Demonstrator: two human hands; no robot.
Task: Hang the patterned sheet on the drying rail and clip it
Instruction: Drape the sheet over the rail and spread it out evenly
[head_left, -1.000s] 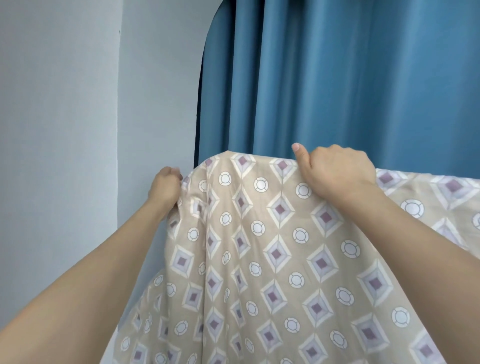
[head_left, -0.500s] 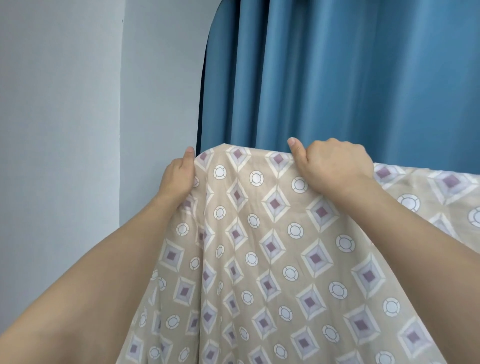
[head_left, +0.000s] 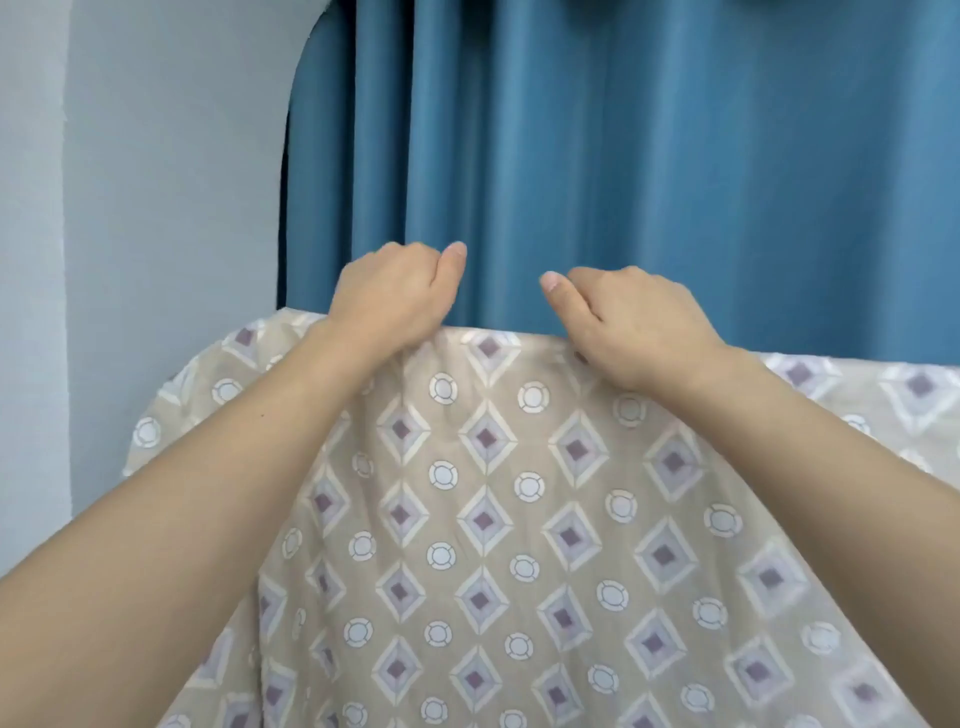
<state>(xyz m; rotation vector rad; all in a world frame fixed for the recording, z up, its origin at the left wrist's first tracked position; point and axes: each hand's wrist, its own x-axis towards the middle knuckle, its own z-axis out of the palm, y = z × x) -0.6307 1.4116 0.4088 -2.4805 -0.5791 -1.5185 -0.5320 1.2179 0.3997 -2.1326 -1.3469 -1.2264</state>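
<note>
a blue curtain (head_left: 649, 166) fills most of the far side, hanging in long vertical folds from the top edge downward. its left edge curves inward near the top and runs down beside a narrow dark gap (head_left: 282, 228). left of that stands a pale grey-blue wall (head_left: 171, 171), plain and smooth, with a vertical corner line (head_left: 64, 208) near the left edge. the light is soft and even.

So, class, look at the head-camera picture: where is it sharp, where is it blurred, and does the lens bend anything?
Head view: even, soft light with no glare; the hands, left hand and right hand, look fairly sharp; the patterned sheet smears toward its left and right edges; the wall edge bows, a wide-angle effect; the blue curtain shows soft folds.
</note>
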